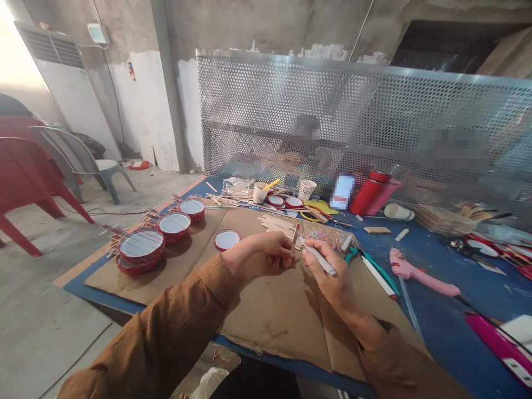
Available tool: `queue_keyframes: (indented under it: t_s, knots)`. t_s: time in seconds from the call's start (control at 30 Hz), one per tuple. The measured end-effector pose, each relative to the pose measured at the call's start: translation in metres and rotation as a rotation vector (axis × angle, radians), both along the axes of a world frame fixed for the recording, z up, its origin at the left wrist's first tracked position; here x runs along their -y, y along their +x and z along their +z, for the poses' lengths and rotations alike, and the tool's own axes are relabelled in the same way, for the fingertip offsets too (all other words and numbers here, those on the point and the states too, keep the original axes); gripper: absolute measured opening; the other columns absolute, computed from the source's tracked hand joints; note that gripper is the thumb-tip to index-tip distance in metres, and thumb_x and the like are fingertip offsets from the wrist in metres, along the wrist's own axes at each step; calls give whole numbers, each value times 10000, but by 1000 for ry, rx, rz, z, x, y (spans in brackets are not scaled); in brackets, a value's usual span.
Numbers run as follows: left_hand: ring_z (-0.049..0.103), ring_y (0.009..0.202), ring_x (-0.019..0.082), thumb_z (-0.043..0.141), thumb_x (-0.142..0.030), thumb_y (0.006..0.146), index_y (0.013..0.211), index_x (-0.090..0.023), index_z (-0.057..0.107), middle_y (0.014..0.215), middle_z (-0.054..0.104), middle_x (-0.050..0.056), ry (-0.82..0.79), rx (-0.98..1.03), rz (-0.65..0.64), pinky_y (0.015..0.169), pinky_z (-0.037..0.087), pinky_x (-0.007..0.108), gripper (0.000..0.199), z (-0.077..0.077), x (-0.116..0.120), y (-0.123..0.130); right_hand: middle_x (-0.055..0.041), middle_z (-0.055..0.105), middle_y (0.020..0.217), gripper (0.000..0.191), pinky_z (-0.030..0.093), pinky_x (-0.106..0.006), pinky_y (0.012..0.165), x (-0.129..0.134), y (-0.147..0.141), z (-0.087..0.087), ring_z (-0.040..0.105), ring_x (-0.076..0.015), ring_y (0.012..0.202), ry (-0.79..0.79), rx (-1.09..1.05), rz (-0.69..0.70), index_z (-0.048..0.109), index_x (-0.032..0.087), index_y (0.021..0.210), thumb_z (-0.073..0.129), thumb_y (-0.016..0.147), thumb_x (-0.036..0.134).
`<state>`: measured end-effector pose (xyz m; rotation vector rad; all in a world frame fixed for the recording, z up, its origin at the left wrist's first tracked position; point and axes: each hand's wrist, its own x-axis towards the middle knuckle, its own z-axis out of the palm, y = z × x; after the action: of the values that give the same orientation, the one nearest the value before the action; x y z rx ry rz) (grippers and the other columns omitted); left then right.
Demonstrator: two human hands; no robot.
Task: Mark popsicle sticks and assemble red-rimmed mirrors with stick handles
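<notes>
We face a rough grey wall (257, 25), painted white lower down, behind a perforated metal screen (249, 88) and a blue table (440, 324). Light (10, 50) glares at far left, above a red chair (31, 174) and a grey chair (110, 165) (both plastic-looking) on grey floor (37, 293).

The cardboard (276, 318) is open along its near middle; red-rimmed discs (174, 224) obstruct its left.

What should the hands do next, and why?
Perhaps gently touch the white tool to the thin stick: the left hand holds the stick raised, and the right hand grips the white tool with its tip close by, seemingly pointed at the stick.
</notes>
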<state>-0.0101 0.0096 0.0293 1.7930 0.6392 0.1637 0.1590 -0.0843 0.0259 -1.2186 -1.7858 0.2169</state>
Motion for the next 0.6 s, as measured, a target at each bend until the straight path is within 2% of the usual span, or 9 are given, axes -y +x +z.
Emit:
queue_keyframes:
  t_s: [0.2, 0.4, 0.6]
  knots:
    - [562, 460, 74, 580, -321, 792, 700, -127, 577, 578, 601, -18, 6, -11, -10, 499, 447, 189, 215, 1, 0, -1, -52, 684, 824, 201, 503, -282, 691, 2, -1, 2, 650, -184, 757, -24, 14, -1, 586, 200, 933, 500, 873, 371]
    - [560, 453, 71, 519, -262, 825, 687, -131, 580, 573, 600, -23, 18, -27, -21, 509, 457, 196, 200, 3, 1, 0, -46, 679, 800, 207, 503, -285, 675, 2, -1, 2, 652, -196, 774, -45, 60, 7, 586, 209, 941, 488, 880, 382]
    - [571, 468, 74, 537, -267, 812, 692, -135, 575, 591, 601, -29, 36, -30, -10, 507, 450, 195, 183, 2, 1, -1, -44, 683, 831, 197, 499, -274, 665, 1, -1, 1, 656, -189, 767, -67, 42, 18, 586, 209, 952, 498, 876, 368]
